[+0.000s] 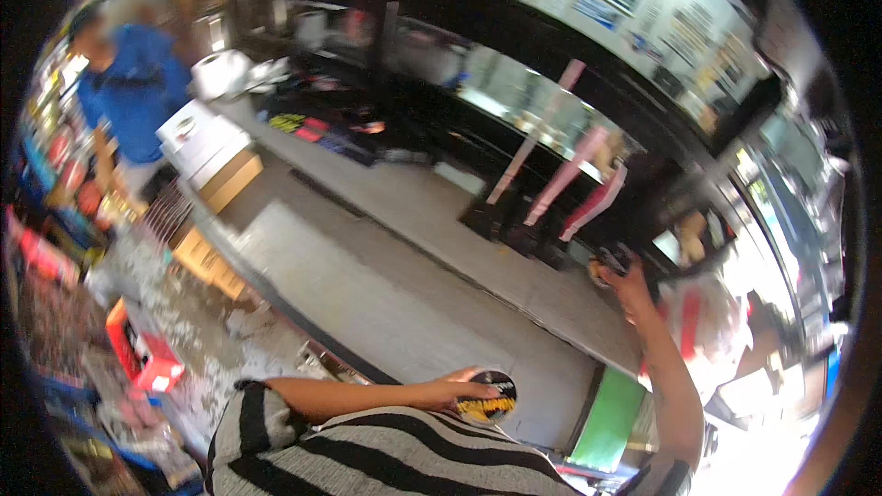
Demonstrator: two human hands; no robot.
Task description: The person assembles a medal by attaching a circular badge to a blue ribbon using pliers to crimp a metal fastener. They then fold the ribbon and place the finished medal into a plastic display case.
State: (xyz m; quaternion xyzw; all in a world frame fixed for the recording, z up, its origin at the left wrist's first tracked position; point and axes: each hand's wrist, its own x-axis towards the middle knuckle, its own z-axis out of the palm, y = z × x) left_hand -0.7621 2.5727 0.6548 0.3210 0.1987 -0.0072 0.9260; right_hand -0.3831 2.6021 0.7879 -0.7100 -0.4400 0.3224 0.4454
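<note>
- Clearly, the left hand (459, 389) grasps a round black-and-yellow tin (489, 397) at the counter (386, 294); contents hidden.
- Right hand (627, 283) closes around a dark object (614, 260), too blurred to identify.

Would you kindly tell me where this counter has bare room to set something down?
The grey counter is bare across its middle, between the white boxes and the green panel. The left hand covers a round black-and-yellow pack at the near edge. The far end by the dark packets is crowded.
</note>
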